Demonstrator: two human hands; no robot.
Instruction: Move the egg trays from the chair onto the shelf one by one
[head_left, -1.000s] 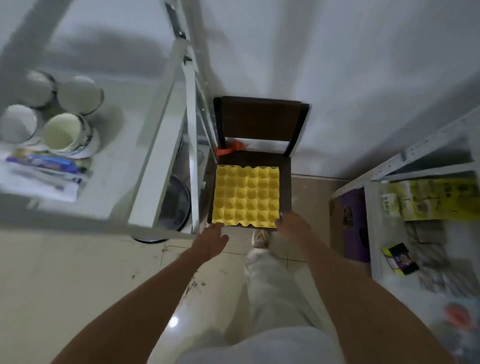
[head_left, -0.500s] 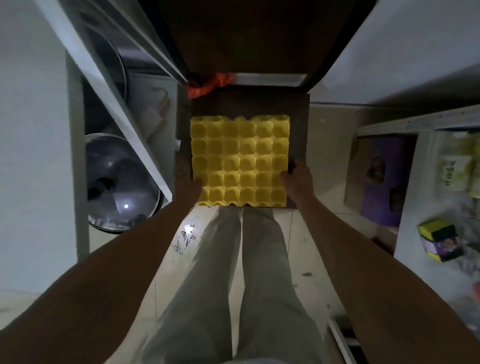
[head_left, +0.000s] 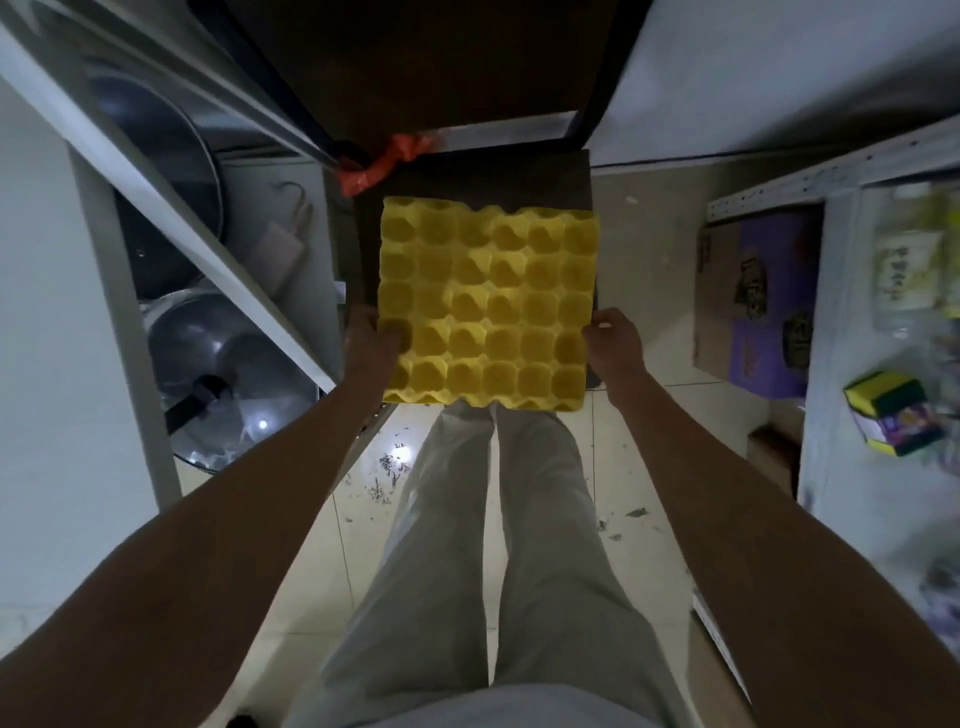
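A yellow egg tray (head_left: 488, 306) with rows of cups is over the seat of a dark wooden chair (head_left: 519, 176). My left hand (head_left: 371, 340) grips its left edge near the front corner. My right hand (head_left: 615, 340) grips its right edge at about the same height. The tray's front edge juts past the seat toward me and looks raised off it. Whether more trays lie beneath is hidden. A white metal shelf (head_left: 171, 218) stands just left of the chair.
Steel pans and a lid (head_left: 223, 358) sit on the left shelf's lower level. An orange plastic strip (head_left: 384, 161) is tied at the chair's back. A purple box (head_left: 758, 301) and a small yellow-green box (head_left: 888, 415) sit on a rack at right. My legs stand on the tiled floor.
My head dropped toward the chair and both hands reached in. They closed on the tray's two side edges, and the tray has come toward me past the seat's front edge.
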